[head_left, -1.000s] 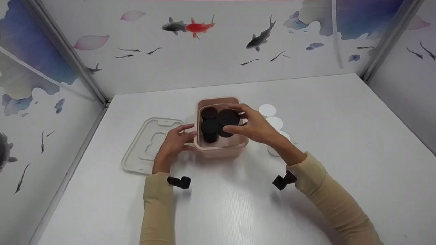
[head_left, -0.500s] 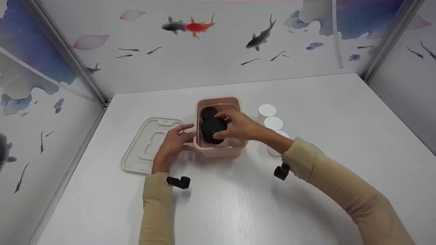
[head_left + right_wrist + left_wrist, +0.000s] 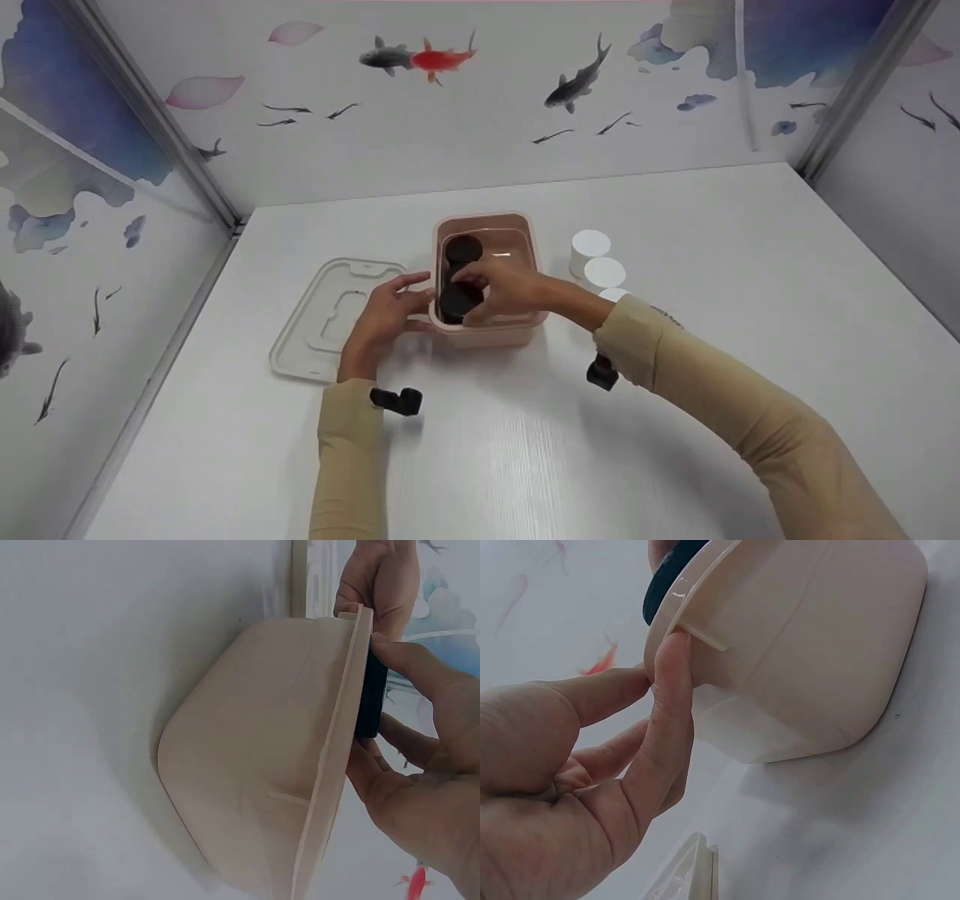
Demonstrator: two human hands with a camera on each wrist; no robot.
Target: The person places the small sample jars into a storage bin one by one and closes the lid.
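A pink plastic storage box [image 3: 495,340] stands on the white table. Inside, along its left side, sit black cylinders with flat round tops, such as the far black cylinder [image 3: 463,249]. My right hand [image 3: 504,289] reaches over the right rim and grips the near black cylinder [image 3: 459,304] between thumb and fingers. In the right wrist view its dark side [image 3: 371,697] shows above the rim. My left hand [image 3: 390,304] touches the box's left rim from outside with extended fingers, as the left wrist view shows its fingertips [image 3: 673,652] there.
A translucent whitish box lid [image 3: 304,337] lies flat left of the box, partly under the left hand. Right of the box stand white cylinders [image 3: 591,244] in a row, partly hidden by the right forearm. Walls with painted fish surround the table.
My right hand has carried the black cylinder leftward and toward the near left corner of the box, lower down. The left hand stays at the rim.
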